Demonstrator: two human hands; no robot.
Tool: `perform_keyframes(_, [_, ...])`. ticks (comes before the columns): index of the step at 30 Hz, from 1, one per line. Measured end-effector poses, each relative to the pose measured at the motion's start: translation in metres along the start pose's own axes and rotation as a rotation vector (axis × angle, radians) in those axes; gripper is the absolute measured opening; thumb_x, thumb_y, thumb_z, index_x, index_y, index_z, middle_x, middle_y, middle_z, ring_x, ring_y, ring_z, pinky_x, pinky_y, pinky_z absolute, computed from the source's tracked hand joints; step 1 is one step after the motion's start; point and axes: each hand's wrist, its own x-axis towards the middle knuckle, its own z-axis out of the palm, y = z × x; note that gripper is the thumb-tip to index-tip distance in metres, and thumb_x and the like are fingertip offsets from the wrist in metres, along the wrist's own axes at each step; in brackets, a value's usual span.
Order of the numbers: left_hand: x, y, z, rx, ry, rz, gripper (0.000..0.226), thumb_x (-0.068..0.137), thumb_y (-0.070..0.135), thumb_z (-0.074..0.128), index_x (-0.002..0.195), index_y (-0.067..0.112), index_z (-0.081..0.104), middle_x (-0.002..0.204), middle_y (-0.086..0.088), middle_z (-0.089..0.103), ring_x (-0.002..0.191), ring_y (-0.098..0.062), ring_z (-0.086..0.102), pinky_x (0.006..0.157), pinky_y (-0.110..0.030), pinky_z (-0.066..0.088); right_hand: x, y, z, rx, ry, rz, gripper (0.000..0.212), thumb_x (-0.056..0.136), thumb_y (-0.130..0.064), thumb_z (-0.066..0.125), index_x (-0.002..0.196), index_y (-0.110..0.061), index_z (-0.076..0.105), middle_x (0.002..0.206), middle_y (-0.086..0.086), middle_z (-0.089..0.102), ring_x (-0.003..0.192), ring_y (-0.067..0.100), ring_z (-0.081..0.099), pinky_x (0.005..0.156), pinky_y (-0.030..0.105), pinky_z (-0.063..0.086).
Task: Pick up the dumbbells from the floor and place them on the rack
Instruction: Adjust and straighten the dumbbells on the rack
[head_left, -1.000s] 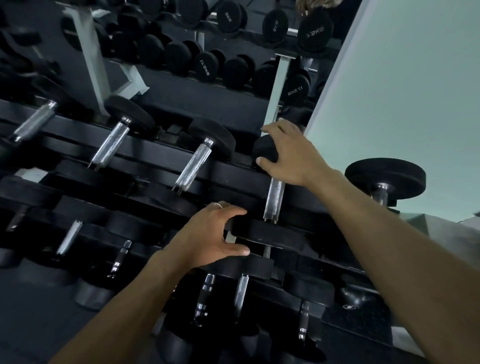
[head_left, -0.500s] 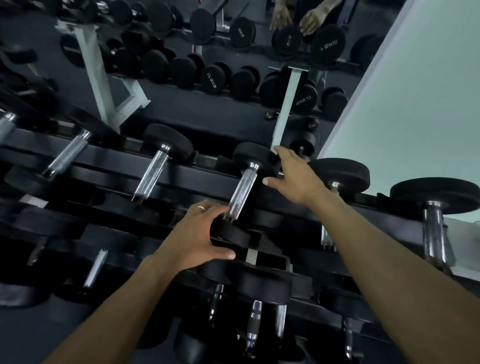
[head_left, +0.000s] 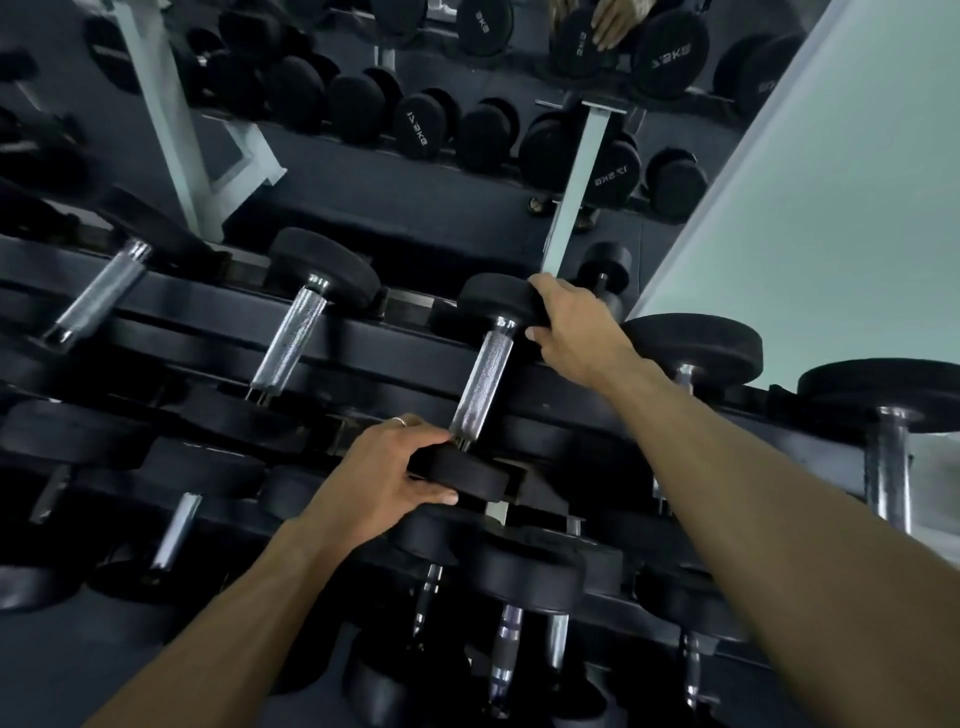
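Dumbbell (head_left: 480, 379) — black heads, knurled chrome handle.

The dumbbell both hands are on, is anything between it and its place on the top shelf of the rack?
Nothing visible. The dumbbell already lies across the rack's top shelf, with the left hand gripping its near head and the right hand its far head. Neighbouring dumbbells sit apart on either side.

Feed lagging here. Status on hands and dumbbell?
Left hand grips near head, right hand grips far head. Dumbbell lies across top rack rails. Neighbouring dumbbells either side, none touching.
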Motion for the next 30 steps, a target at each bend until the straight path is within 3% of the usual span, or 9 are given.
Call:
perform_keyframes(3, [-0.002,0.003,0.006,-0.098,0.026,-0.041,0.058,0.060,0.029,0.090,0.113,0.021,0.069,0.098,0.016,0.061,0.090,0.002,0.058,0.080,-0.004,0.037,0.010,-0.004,-0.004,-0.050,-0.030,-0.039,0.045,0.089,-0.014,0.065,0.129,-0.012,0.045,0.118,0.009,0.058,0.106,0.033,0.058,0.093,0.047,0.048])
perform_keyframes(10, [-0.004,0.006,0.009,-0.159,0.043,-0.085,0.053,0.059,0.026,0.091,0.108,0.027,0.071,0.095,0.014,0.064,0.092,-0.001,0.061,0.083,-0.012,0.043,0.014,-0.007,-0.009,-0.107,-0.045,-0.055,0.044,0.088,-0.015,0.065,0.128,-0.014,0.047,0.118,0.010,0.059,0.108,0.034,0.056,0.093,0.045,0.045])
perform_keyframes(15, [-0.006,0.004,0.005,-0.220,0.045,-0.119,0.049,0.061,0.021,0.091,0.104,0.031,0.071,0.095,0.012,0.066,0.091,0.002,0.060,0.075,-0.005,0.040,0.017,-0.013,-0.010,-0.144,-0.047,-0.072,0.041,0.088,-0.014,0.065,0.125,-0.012,0.049,0.115,0.011,0.060,0.107,0.034,0.057,0.092,0.042,0.043])
perform_keyframes(21, [-0.006,-0.001,0.006,-0.236,0.017,-0.110,0.049,0.062,0.023,0.090,0.106,0.030,0.070,0.097,0.011,0.067,0.093,-0.004,0.064,0.085,-0.023,0.050,0.017,-0.015,-0.007,-0.143,-0.032,-0.072,0.044,0.088,-0.016,0.065,0.129,-0.013,0.048,0.116,0.011,0.060,0.108,0.034,0.057,0.091,0.043,0.044])
perform_keyframes(27, [-0.005,-0.004,0.003,-0.126,0.013,-0.078,0.049,0.066,0.027,0.088,0.110,0.030,0.067,0.102,0.012,0.066,0.097,-0.002,0.062,0.088,-0.021,0.047,0.019,-0.015,-0.008,-0.135,-0.048,-0.083,0.049,0.090,-0.018,0.063,0.134,-0.014,0.043,0.123,0.011,0.056,0.112,0.034,0.056,0.092,0.042,0.044])
perform_keyframes(30, [-0.007,-0.001,0.001,-0.014,0.012,-0.094,0.062,0.066,0.035,0.086,0.122,0.026,0.061,0.112,0.009,0.064,0.104,-0.007,0.058,0.095,-0.030,0.047,0.016,-0.019,-0.010,-0.129,-0.036,-0.109,0.058,0.090,-0.024,0.061,0.141,-0.014,0.037,0.130,0.011,0.050,0.115,0.034,0.053,0.093,0.042,0.044])
